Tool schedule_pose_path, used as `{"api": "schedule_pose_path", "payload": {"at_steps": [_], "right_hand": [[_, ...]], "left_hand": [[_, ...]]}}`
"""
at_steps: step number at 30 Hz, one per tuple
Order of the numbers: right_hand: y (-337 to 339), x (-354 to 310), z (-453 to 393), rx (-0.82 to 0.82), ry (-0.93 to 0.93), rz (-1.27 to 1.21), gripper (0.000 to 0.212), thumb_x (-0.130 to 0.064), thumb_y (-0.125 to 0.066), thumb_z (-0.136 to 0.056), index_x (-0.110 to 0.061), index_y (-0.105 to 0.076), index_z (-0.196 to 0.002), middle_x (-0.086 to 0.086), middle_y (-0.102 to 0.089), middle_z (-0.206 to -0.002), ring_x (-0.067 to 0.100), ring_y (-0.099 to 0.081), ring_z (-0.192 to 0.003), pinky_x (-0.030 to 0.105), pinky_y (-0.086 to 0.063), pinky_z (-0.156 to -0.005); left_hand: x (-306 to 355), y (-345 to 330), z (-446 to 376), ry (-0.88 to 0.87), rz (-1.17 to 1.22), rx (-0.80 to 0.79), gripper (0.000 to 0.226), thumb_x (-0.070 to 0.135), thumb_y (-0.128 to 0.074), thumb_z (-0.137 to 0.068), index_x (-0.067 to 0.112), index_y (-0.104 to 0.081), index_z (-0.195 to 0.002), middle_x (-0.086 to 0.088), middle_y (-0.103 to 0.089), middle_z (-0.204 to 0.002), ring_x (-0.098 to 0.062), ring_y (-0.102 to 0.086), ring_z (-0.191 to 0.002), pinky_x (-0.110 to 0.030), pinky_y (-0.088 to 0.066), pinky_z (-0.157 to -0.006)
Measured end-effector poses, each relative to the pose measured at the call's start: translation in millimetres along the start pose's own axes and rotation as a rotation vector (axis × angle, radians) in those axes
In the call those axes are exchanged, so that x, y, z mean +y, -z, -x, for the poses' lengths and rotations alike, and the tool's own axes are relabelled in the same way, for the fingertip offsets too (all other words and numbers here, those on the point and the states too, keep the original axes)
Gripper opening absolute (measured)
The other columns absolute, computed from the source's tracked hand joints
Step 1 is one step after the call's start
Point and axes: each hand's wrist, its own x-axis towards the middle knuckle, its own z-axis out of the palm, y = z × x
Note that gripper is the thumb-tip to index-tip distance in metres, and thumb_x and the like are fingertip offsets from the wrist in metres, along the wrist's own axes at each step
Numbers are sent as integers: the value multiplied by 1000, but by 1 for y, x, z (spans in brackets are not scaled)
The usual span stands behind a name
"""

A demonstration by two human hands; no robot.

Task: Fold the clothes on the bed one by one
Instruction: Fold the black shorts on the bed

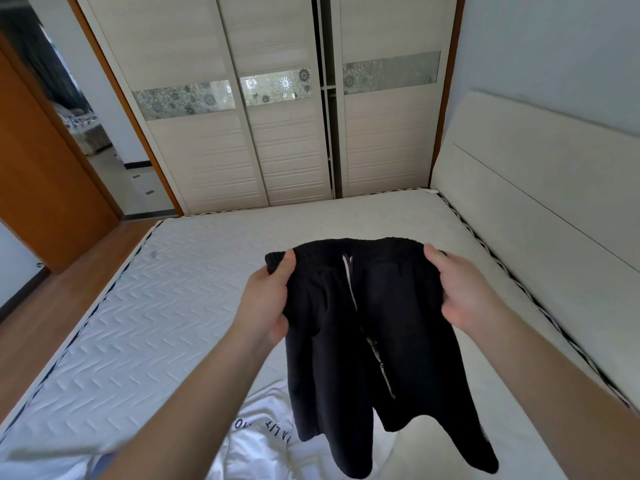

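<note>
The left hand (268,299) grips one end of the waistband of the black shorts (363,341), thumb on the near side and fingers curled behind the cloth. The right hand (457,289) grips the other end the same way, thumb lying along the elastic edge. Between the two hands the waistband is stretched level, and the shorts hang free above the bed (145,306), both legs dangling down toward the near edge. A pale drawstring (349,271) shows at the middle of the waist.

Under the hanging legs, a white shirt (263,434) with dark lettering lies crumpled on the mattress at the near edge. The mattress cover is quilted white with a dark-and-white piped border. A pale headboard (540,202) stands along the right side. Beyond the foot of the bed is a wardrobe (277,133) with sliding doors, one slightly ajar, and to the left an orange door (45,185) stands open.
</note>
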Motion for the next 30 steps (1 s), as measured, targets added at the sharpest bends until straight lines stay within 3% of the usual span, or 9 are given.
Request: {"api": "schedule_pose_path", "payload": {"at_steps": [3,7,12,16,18,20,23,26,30], "right_hand": [[-16,10,27,-21,38,-4,29,-35,-54,-100,-13,-69,-112,5,-75,-104,22,-72,-98,41,-55,-90],[-39,26,59,5,207,157,23,-39,-54,-98,-24,-68,-109,-3,-73,-105,18,-69,-102,45,-52,-96],[-58,49,77,13,317,360,21,-42,-51,-98,-33,-64,-111,-14,-71,-101,5,-66,-98,42,-51,-95],[-60,64,84,-293,149,170,38,-56,-37,-92,-48,-64,-117,-18,-68,-119,0,-61,-114,29,-45,-98],[-56,59,86,-433,89,57,38,-57,-40,-87,-53,-66,-114,-19,-64,-128,-2,-56,-121,22,-42,-100],[-53,47,88,-546,100,48,38,-58,-43,-85,-54,-65,-116,-22,-60,-132,-4,-52,-125,14,-45,-96],[-51,37,86,-651,153,95,42,-51,-34,-90,-57,-58,-124,-24,-55,-137,-3,-47,-130,9,-41,-97],[-46,36,75,-688,135,60,46,-50,-33,-91,-52,-54,-132,-18,-51,-143,1,-43,-135,18,-41,-104],[-33,38,58,-736,104,4,51,-42,-25,-99,-27,-46,-143,-4,-48,-149,10,-39,-140,25,-34,-111]], "left_hand": [[-18,-15,18,-74,6,36,28,31,-57,-98,7,-68,-107,-11,-75,-100,-24,-72,-93,-35,-60,-72],[-37,-25,27,-203,-212,95,26,42,-59,-94,20,-72,-99,0,-76,-95,-17,-72,-92,-40,-57,-84],[-58,-29,27,-319,-494,199,30,54,-52,-92,29,-69,-89,14,-73,-84,-2,-69,-79,-35,-55,-76],[-69,-26,30,-325,-528,198,24,57,-47,-92,40,-63,-93,26,-69,-88,8,-65,-81,-27,-51,-75],[-70,-21,31,-328,-529,152,28,65,-41,-90,46,-61,-95,30,-67,-93,11,-63,-85,-24,-49,-76],[-68,-15,31,-374,-534,71,37,70,-37,-83,47,-60,-100,29,-66,-98,10,-62,-92,-21,-46,-77],[-63,-8,26,-460,-605,-43,37,56,-49,-74,42,-57,-107,26,-67,-101,5,-63,-94,-13,-47,-74],[-54,-8,19,-546,-740,-119,48,47,-65,-62,48,-51,-108,32,-64,-103,10,-61,-95,-4,-44,-72],[-50,-6,7,-579,-840,-163,66,46,-82,-56,52,-48,-112,37,-60,-107,14,-57,-101,-1,-41,-76]]}}
